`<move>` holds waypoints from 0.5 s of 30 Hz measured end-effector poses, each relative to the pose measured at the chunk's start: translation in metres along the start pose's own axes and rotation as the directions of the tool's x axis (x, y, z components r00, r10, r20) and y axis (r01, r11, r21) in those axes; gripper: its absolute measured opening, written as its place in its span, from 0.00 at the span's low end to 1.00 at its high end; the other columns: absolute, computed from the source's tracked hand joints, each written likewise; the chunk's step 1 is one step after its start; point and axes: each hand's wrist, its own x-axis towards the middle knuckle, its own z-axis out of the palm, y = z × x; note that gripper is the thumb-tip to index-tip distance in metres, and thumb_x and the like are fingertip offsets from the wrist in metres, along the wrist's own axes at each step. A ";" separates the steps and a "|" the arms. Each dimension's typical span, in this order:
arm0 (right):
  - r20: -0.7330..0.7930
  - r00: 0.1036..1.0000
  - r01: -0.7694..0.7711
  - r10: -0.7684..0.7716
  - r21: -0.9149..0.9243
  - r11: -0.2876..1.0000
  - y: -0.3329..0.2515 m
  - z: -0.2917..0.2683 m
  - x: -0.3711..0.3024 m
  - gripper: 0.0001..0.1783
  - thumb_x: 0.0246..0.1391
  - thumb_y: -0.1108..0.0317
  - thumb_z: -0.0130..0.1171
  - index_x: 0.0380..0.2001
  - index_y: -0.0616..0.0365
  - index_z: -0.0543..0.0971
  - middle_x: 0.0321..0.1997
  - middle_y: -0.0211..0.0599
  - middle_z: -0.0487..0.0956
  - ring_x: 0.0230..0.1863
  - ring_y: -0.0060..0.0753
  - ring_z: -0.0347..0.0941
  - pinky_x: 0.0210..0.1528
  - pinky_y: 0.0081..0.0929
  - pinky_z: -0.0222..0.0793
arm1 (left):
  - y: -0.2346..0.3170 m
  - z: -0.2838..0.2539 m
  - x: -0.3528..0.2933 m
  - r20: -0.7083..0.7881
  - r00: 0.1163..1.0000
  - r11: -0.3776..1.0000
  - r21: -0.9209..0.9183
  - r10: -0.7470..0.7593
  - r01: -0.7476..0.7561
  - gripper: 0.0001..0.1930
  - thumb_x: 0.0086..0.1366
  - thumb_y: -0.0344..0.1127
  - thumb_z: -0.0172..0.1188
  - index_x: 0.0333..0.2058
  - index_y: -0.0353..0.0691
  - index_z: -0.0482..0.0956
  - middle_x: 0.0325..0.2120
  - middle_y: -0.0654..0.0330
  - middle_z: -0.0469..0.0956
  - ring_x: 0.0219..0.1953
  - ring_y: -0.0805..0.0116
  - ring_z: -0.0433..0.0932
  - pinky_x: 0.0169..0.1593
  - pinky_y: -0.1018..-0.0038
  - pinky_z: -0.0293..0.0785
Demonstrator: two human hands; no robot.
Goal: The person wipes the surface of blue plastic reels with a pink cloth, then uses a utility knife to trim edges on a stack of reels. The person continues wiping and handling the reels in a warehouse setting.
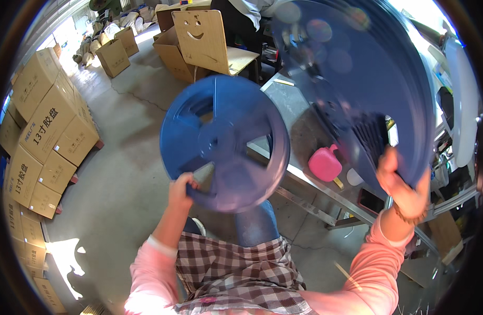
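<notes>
Blue reel (225,139), a spoked plastic disc with window-like openings, stands up and away from the left hand (182,189), whose fingers are curled around its rim at the lower left, by an opening. A second blue reel (357,94), blurred and looming large, rises above the right hand (401,184); that hand seems clasped on its near edge, though the blur hides how the fingers sit. Whether each is a single disc or a stack, I cannot tell.

The step in hand looks like handling the two reels separately, one per hand, both off the surface (288,97). I judge that any next move calls for firm grips and enough room to turn the wide rims without knocking what lies below.

Between the hands, on the surface, sits a pink container (325,164); a dark phone (371,201) lies just left of the right hand. Beyond the left hand stands a wooden chair (202,39), with a person (246,10) in a pale sleeve behind.

No writing can be read on the reels. Well left of the left hand, stacked cartons (47,123) carry bold dark characters, smaller blue lettering and handling symbols; their white labels are too small to read.
</notes>
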 end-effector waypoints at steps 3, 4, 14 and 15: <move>-0.015 0.998 0.065 -0.064 0.090 0.994 -0.010 -0.021 -0.039 0.13 0.48 0.79 0.58 0.36 0.66 0.67 0.19 0.32 0.67 0.16 0.21 0.64 0.18 0.19 0.60 | -0.018 0.069 0.061 -0.066 0.997 0.997 -0.057 0.047 -0.051 0.05 0.55 0.26 0.59 0.22 0.37 0.73 0.17 0.58 0.69 0.21 0.62 0.71 0.31 0.62 0.71; 0.026 0.999 0.034 -0.039 0.152 0.988 -0.015 -0.029 -0.051 0.13 0.49 0.77 0.59 0.35 0.64 0.66 0.17 0.32 0.67 0.13 0.21 0.63 0.16 0.20 0.60 | -0.028 0.079 0.086 -0.073 0.995 0.997 -0.028 0.072 -0.074 0.05 0.55 0.26 0.60 0.22 0.36 0.74 0.17 0.56 0.72 0.22 0.60 0.74 0.31 0.60 0.73; 0.389 0.878 -0.401 0.278 0.284 0.871 0.013 -0.055 -0.129 0.08 0.42 0.87 0.50 0.30 0.75 0.67 0.13 0.39 0.64 0.12 0.29 0.60 0.15 0.27 0.52 | -0.109 0.171 0.167 -0.373 0.928 1.000 0.004 -0.016 0.019 0.21 0.48 0.16 0.55 0.44 0.32 0.69 0.29 0.52 0.75 0.21 0.62 0.76 0.24 0.66 0.77; 0.417 0.844 -0.500 0.337 0.384 0.777 0.006 -0.045 -0.127 0.06 0.44 0.87 0.47 0.29 0.74 0.67 0.14 0.40 0.65 0.13 0.29 0.61 0.16 0.26 0.52 | -0.111 0.179 0.161 -0.328 0.944 0.998 0.064 0.015 0.006 0.29 0.48 0.17 0.57 0.52 0.32 0.64 0.31 0.50 0.76 0.20 0.61 0.76 0.25 0.63 0.77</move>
